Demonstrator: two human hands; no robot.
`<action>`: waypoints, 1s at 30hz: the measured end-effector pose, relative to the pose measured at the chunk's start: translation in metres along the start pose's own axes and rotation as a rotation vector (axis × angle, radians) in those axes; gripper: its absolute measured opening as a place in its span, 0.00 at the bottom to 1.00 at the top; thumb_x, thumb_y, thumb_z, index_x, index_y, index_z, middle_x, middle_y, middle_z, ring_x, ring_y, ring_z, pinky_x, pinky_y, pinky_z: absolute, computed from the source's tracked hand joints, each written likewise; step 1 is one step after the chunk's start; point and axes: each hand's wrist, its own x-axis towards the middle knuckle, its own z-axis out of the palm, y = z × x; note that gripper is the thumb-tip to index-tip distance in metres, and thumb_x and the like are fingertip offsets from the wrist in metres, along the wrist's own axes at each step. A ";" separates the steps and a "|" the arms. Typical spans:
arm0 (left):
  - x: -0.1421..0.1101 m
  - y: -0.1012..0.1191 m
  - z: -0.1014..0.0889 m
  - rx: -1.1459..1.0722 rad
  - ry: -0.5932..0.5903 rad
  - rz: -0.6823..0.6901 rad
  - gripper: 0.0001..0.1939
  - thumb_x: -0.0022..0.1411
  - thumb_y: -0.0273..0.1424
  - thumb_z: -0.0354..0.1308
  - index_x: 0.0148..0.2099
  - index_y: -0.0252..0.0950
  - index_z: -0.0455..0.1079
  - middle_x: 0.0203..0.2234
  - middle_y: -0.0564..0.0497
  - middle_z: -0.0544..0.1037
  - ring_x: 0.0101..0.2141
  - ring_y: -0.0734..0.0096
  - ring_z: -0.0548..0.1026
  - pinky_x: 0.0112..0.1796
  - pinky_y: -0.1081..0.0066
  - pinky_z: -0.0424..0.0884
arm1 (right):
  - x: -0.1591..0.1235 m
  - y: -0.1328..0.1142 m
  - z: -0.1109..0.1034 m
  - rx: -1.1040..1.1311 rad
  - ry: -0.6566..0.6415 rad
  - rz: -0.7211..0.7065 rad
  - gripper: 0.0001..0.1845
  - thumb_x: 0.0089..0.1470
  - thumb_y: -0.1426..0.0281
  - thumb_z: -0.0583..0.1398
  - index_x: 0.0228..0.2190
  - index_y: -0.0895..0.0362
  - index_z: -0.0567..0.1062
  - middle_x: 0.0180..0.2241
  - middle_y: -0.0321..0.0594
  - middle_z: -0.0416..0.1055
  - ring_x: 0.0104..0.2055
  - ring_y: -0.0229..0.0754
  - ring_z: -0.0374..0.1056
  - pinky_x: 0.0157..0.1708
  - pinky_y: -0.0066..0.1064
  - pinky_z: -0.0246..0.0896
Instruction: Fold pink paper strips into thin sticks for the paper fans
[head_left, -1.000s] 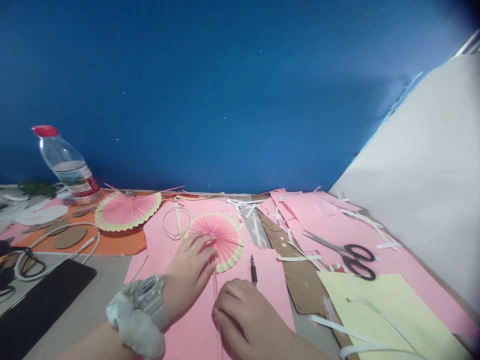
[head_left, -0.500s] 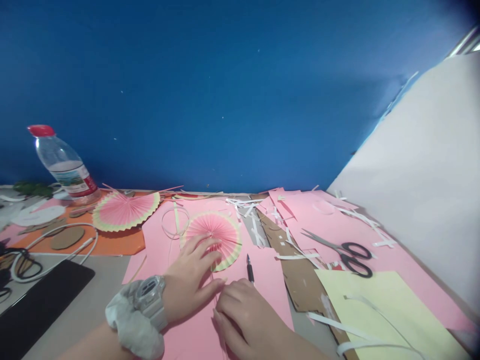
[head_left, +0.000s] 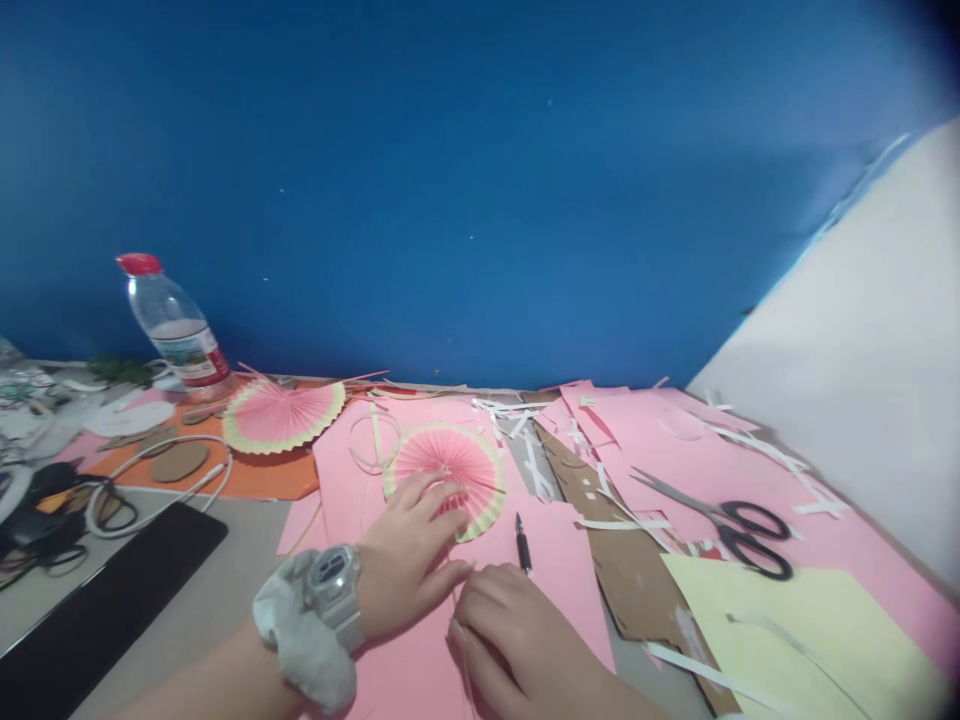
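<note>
My left hand (head_left: 409, 560) lies flat with its fingers spread on the near edge of a round pink paper fan with a yellow rim (head_left: 450, 463); its thumb reaches toward my right hand. It wears a grey watch and a white scrunchie. My right hand (head_left: 510, 630) is curled, knuckles up, on the pink sheet (head_left: 555, 590) just right of the thumb; what its fingers pinch is hidden. A black pen (head_left: 523, 540) shows just beyond its knuckles; whether the hand holds it I cannot tell.
A second pink fan (head_left: 283, 415) and a water bottle (head_left: 178, 330) stand at the back left on orange paper. Scissors (head_left: 731, 520) lie at the right on pink paper among white strips. Also present: a yellow sheet (head_left: 810, 630), brown cardboard (head_left: 637, 570), a black pad (head_left: 112, 590) and cables (head_left: 150, 480).
My left thumb has swung out toward my right hand. Both hands otherwise stay in place while the view has shifted a little.
</note>
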 end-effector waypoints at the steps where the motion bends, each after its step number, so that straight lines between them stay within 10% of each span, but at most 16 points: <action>1: 0.001 0.002 -0.003 0.019 -0.010 -0.004 0.12 0.63 0.32 0.55 0.48 0.37 0.70 0.56 0.46 0.68 0.59 0.54 0.58 0.59 0.55 0.57 | 0.000 0.001 0.001 0.004 -0.001 0.004 0.11 0.59 0.75 0.50 0.25 0.58 0.65 0.27 0.38 0.66 0.30 0.39 0.58 0.32 0.32 0.51; 6: 0.008 0.019 -0.023 0.135 -0.091 -0.065 0.11 0.65 0.30 0.52 0.47 0.35 0.71 0.49 0.42 0.74 0.52 0.50 0.68 0.53 0.51 0.63 | 0.002 0.002 0.003 0.011 -0.033 0.008 0.10 0.58 0.76 0.51 0.25 0.58 0.65 0.27 0.38 0.66 0.30 0.40 0.58 0.32 0.33 0.52; 12: 0.008 0.025 -0.053 0.314 -0.198 -0.220 0.10 0.64 0.26 0.49 0.35 0.34 0.71 0.22 0.46 0.76 0.23 0.58 0.74 0.23 0.65 0.63 | 0.002 -0.007 -0.006 0.013 -0.047 0.055 0.12 0.60 0.75 0.50 0.26 0.57 0.66 0.28 0.39 0.67 0.32 0.40 0.60 0.34 0.33 0.53; 24: 0.002 -0.032 -0.114 0.467 -0.106 -0.516 0.17 0.72 0.36 0.41 0.41 0.34 0.69 0.26 0.52 0.72 0.25 0.70 0.69 0.29 0.68 0.62 | -0.001 -0.009 -0.009 0.072 -0.013 0.082 0.09 0.60 0.72 0.52 0.36 0.56 0.72 0.36 0.41 0.70 0.39 0.44 0.63 0.41 0.36 0.56; 30: 0.001 -0.020 -0.103 0.289 -0.257 -0.405 0.12 0.66 0.36 0.50 0.35 0.37 0.72 0.24 0.53 0.76 0.26 0.69 0.72 0.25 0.72 0.54 | 0.000 -0.008 -0.009 0.067 -0.019 0.110 0.09 0.61 0.74 0.51 0.30 0.57 0.69 0.33 0.40 0.69 0.37 0.42 0.62 0.40 0.36 0.55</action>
